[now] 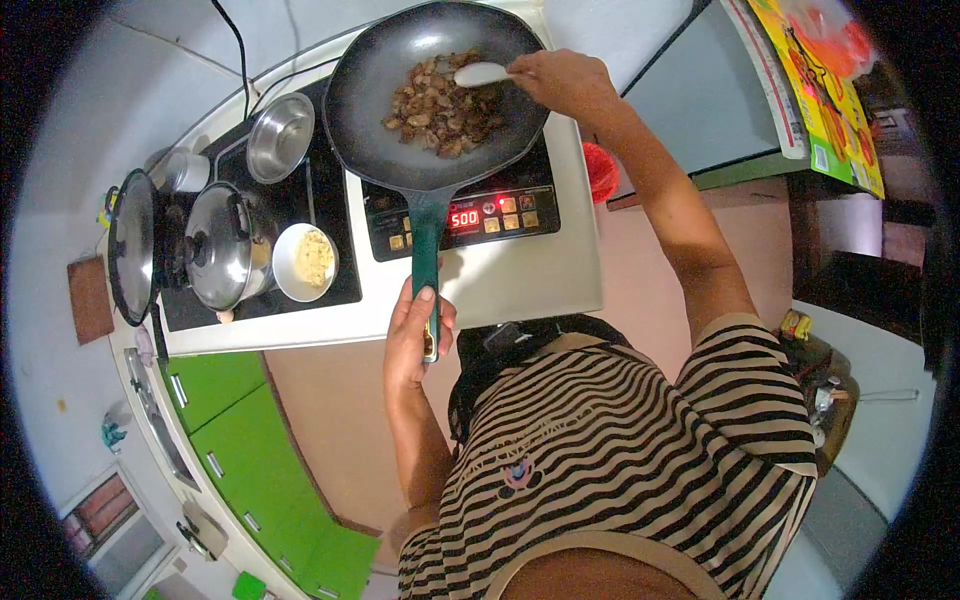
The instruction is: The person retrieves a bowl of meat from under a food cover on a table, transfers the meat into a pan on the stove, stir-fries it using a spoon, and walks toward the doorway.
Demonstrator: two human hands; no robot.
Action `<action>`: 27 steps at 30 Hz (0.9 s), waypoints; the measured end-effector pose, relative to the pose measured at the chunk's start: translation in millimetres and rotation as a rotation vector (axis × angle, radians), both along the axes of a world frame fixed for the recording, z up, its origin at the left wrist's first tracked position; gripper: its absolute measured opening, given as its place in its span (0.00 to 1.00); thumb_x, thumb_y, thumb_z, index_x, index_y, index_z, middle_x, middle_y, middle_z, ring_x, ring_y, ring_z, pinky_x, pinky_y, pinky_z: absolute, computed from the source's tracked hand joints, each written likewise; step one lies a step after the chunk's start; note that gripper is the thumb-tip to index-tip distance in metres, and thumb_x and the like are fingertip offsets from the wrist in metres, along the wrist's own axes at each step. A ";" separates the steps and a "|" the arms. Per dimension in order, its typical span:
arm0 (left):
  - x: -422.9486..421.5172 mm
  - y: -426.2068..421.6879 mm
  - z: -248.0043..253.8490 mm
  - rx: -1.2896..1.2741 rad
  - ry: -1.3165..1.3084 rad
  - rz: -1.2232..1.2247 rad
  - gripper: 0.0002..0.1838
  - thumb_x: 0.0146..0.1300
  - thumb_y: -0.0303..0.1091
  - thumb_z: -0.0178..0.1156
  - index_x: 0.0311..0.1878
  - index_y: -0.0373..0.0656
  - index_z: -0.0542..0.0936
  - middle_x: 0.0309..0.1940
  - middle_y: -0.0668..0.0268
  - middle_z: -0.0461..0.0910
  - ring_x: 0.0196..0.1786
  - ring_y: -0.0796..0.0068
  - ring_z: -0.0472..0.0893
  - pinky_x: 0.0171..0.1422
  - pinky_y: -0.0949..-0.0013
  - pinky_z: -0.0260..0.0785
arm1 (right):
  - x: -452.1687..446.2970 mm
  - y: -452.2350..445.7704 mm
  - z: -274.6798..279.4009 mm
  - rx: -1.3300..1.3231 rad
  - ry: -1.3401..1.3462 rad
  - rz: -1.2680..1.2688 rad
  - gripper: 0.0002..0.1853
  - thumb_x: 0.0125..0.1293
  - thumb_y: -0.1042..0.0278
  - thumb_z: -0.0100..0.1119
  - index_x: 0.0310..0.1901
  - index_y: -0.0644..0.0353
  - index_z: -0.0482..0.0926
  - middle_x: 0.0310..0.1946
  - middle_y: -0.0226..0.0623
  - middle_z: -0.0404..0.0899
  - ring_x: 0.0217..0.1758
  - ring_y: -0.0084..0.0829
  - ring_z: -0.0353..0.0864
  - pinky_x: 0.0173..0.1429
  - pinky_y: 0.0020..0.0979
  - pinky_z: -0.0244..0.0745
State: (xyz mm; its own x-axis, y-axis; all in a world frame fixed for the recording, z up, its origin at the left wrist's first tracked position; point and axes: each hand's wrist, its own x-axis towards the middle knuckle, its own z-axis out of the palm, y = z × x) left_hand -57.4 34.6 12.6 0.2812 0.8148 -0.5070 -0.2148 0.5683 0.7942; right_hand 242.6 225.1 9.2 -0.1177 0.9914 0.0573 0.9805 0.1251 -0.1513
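A dark frying pan (365,110) sits on an induction cooker (545,215) whose red display reads 500. Small browned pieces of food (440,115) lie heaped in the middle of the pan. My left hand (407,335) is closed around the pan's green handle (428,235), with the thumb on top. Over the pan's right side, my right hand (565,80) grips a white spoon (480,74), its bowl above or touching the food; I cannot tell which. Part of the spoon's handle is hidden by my fingers.
Left of the cooker stand a white bowl (290,268) of pale yellow food, a steel bowl (262,140) and a lidded steel pot (215,255). Another lidded pan (130,245) is at the far left. A red basket (600,172) shows beyond the counter's right edge.
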 end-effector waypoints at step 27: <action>-1.7 -0.9 -1.2 -0.002 0.017 0.013 0.23 0.70 0.44 0.51 0.63 0.43 0.69 0.19 0.68 0.72 0.12 0.85 0.64 0.12 0.82 0.54 | 27.2 -82.4 15.1 0.146 0.033 0.042 0.14 0.65 0.54 0.55 0.50 0.40 0.81 0.34 0.36 0.84 0.34 0.41 0.83 0.35 0.40 0.77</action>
